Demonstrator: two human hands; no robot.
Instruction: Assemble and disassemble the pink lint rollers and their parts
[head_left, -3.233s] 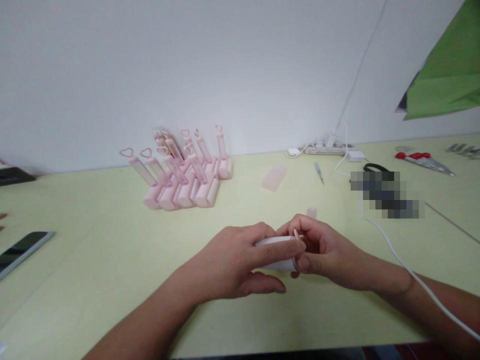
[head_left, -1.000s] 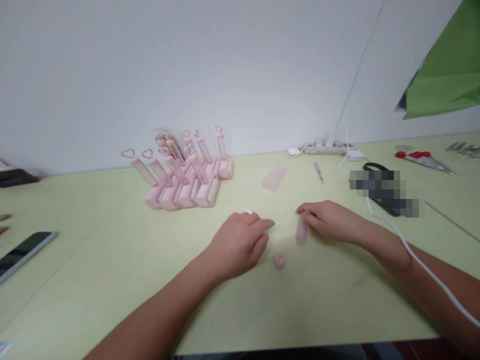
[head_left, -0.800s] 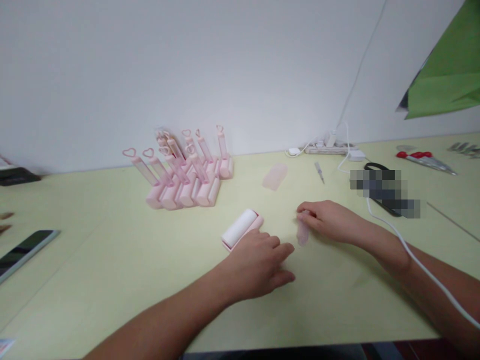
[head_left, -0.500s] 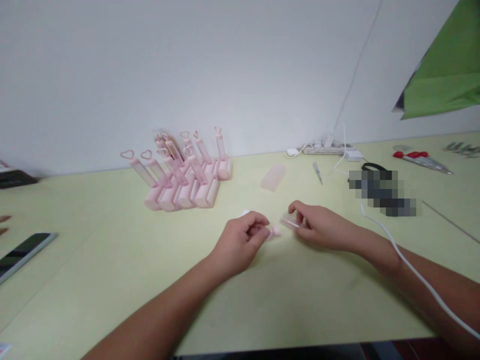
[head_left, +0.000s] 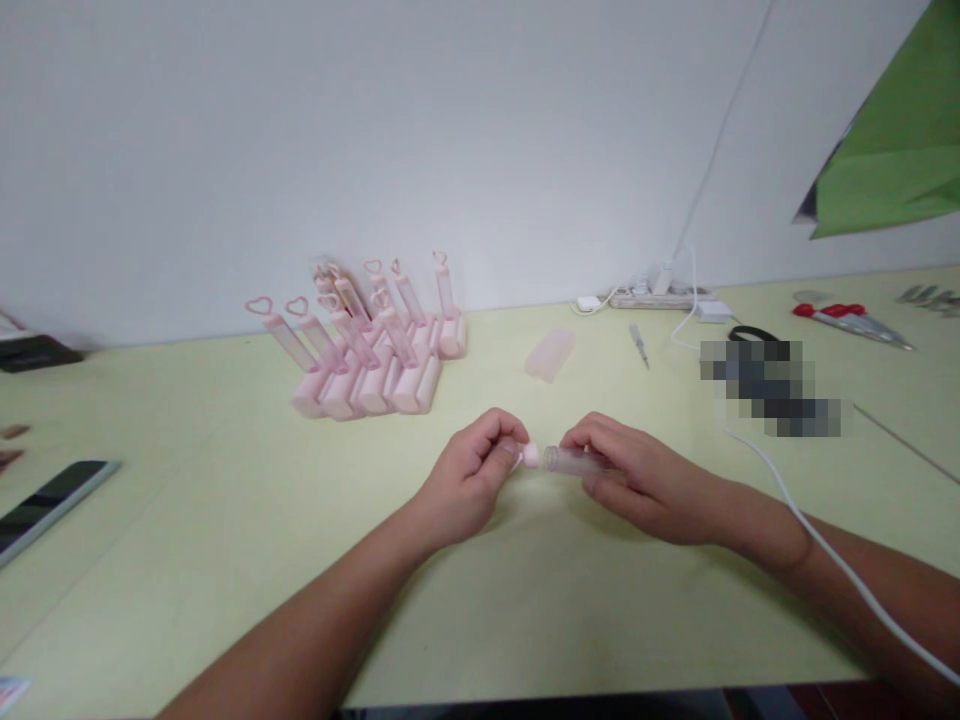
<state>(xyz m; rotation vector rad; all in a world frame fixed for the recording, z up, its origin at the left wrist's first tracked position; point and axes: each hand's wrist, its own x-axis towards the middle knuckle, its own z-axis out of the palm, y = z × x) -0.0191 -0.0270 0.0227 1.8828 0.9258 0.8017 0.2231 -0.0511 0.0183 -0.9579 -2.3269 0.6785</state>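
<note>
My left hand [head_left: 469, 475] pinches a small pink cap [head_left: 529, 455] between thumb and fingertips. My right hand [head_left: 637, 475] grips a translucent pink tube [head_left: 570, 460], held level with its open end pointing left. Cap and tube end sit almost touching, just above the pale yellow-green table [head_left: 225, 520]. The white lint roller seen earlier is hidden behind my left hand.
A cluster of pink lint rollers with heart-topped handles [head_left: 367, 350] stands at the back left. A translucent pink cover [head_left: 550, 353] lies behind my hands. A phone [head_left: 45, 505] lies far left. A white cable [head_left: 825, 545] runs along my right arm. Scissors [head_left: 851, 320] and a power strip [head_left: 660, 295] sit back right.
My left hand set the white roller down and picked up the small pink cap. My right hand lifted the pink tube level, and the two pieces came together.
</note>
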